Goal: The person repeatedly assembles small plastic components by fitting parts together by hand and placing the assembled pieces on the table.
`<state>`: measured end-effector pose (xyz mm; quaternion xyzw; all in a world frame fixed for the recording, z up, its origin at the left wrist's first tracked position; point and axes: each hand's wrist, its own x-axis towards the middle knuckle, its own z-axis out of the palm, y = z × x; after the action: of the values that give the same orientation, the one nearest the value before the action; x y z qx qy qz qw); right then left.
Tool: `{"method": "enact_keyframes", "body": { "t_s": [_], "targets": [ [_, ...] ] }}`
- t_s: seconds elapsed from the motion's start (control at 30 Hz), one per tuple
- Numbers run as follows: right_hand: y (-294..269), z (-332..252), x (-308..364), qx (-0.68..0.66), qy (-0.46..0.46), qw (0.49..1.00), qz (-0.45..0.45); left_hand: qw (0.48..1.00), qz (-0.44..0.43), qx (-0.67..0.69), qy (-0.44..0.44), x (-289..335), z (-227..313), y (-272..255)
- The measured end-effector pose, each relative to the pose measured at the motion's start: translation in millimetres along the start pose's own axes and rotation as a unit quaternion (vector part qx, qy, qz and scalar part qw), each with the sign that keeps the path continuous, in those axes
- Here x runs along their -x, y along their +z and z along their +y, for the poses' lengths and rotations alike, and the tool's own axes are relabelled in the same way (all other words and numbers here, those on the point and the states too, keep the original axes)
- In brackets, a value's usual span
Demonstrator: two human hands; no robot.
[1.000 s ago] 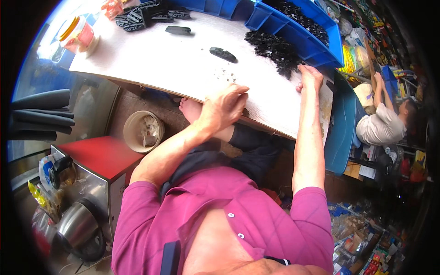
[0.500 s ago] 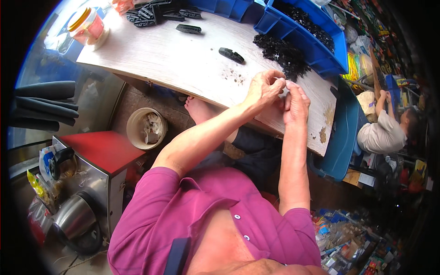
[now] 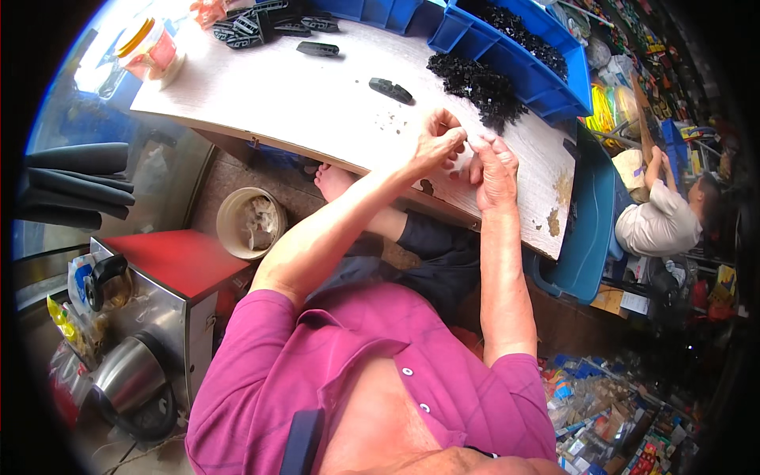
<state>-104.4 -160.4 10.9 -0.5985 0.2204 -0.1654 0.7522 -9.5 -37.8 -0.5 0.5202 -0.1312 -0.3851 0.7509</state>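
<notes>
My left hand point(image 3: 438, 142) and my right hand point(image 3: 497, 172) are close together above the front part of the pale table point(image 3: 293, 91), fingertips drawn in toward each other with a small gap between. Both hands are closed in a pinch. Anything between the fingertips is too small to make out. Just beyond them lies a heap of small black parts point(image 3: 479, 85). Left of that heap rests a dark, elongated plastic piece point(image 3: 391, 89), and a similar dark piece point(image 3: 318, 49) is farther back. More such pieces point(image 3: 252, 28) are stacked at the far left.
A blue bin point(image 3: 546, 93) with black parts stands behind the heap. A lidded jar point(image 3: 148, 49) is on the table's left corner. By the right end is a teal tub point(image 3: 590, 229); a bucket point(image 3: 228, 222) and red-topped cabinet point(image 3: 174, 257) stand lower left. A person point(image 3: 661, 218) sits at right.
My fingertips, which met before, have come slightly apart, and my left hand has tilted. The whole table view has shifted a little to the left and up.
</notes>
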Motion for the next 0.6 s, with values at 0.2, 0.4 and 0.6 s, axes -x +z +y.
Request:
{"method": "enact_keyframes", "body": {
  "t_s": [0.2, 0.4, 0.6],
  "targets": [
    [4.8, 5.5, 5.8, -0.098, -0.041, 0.994, -0.005, 0.613, 0.266, -0.670, 0.322, -0.3, 38.2, -69.5],
    [9.5, 2.6, 10.1, -0.154, -0.032, 0.987, 0.034, 0.630, 0.194, -0.674, 0.334, -9.0, 33.5, -85.3],
    [21.7, -7.6, 11.9, -0.178, -0.058, 0.981, 0.041, 0.989, 0.043, -0.041, 0.132, 18.9, 1.6, -27.1]
  ]
}}
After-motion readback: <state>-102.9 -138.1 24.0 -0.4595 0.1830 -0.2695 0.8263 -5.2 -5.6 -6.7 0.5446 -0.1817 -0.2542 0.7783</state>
